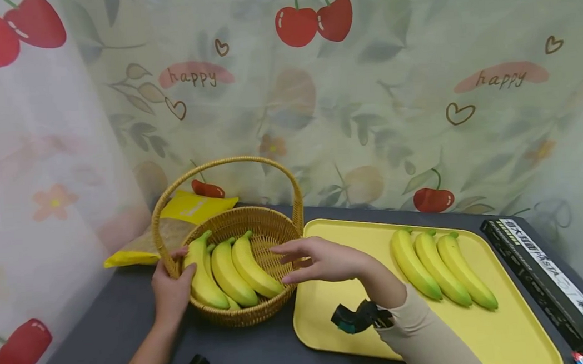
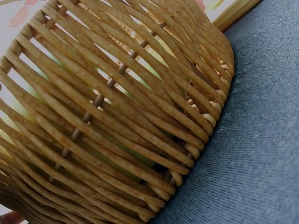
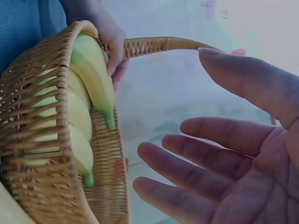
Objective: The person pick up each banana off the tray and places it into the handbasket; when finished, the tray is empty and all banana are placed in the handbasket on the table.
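A brown wicker basket (image 1: pixel 239 316) with a tall arched handle holds several yellow bananas (image 1: pixel 233 272). My left hand (image 1: pixel 172 292) grips the basket's left rim at the foot of the handle. In the left wrist view the woven side of the basket (image 2: pixel 107 107) fills most of the picture. Over the basket's right rim hovers my right hand (image 1: pixel 321 261), fingers extended and nothing in it. The right wrist view shows its spread fingers and bare palm (image 3: pixel 261 196) beside the basket. Three more bananas (image 1: pixel 442 267) lie side by side on a yellow tray (image 1: pixel 346 334).
Behind the basket, to the left, lies a yellow and brown packet (image 1: pixel 193 207). A long black box (image 1: pixel 553 283) rests along the tray's right side. A patterned curtain (image 1: pixel 367 116) hangs behind the dark table (image 1: pixel 252 351).
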### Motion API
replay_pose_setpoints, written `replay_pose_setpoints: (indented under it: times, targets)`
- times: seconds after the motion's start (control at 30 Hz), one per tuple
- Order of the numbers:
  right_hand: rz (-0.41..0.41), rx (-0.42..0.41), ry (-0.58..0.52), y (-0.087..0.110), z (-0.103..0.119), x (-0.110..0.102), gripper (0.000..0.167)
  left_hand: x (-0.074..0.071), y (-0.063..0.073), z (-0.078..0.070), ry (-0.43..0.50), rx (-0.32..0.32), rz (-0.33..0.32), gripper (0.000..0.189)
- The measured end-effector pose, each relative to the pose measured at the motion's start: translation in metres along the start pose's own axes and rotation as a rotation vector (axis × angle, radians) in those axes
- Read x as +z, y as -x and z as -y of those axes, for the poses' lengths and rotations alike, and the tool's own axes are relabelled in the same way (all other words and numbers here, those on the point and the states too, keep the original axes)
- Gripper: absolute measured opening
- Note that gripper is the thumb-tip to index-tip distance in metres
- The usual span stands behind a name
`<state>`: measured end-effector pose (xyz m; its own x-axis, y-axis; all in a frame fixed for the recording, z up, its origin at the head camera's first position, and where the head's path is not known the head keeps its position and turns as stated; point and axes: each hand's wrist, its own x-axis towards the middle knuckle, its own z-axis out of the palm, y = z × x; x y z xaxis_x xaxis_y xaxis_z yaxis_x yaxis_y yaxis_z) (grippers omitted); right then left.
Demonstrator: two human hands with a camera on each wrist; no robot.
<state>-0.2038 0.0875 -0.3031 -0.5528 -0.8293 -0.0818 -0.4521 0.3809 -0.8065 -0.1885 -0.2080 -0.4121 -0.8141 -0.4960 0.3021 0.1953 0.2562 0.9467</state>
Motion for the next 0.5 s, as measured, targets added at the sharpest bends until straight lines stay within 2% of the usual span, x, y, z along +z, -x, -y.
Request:
replay_pose_setpoints:
  times: [0.23,0.5]
  targets:
    - [-0.133,0.001,-0.033,0.031,-0.011,-0.001,0.059,0.0,0.0,-0.001,0.008,0.014,-0.009,0.026]
    - [-0.275,-0.006,-0.051,0.064,-0.043,-0.002,0.061,0.0,0.001,-0.001,0.003,0.002,-0.012,0.026]
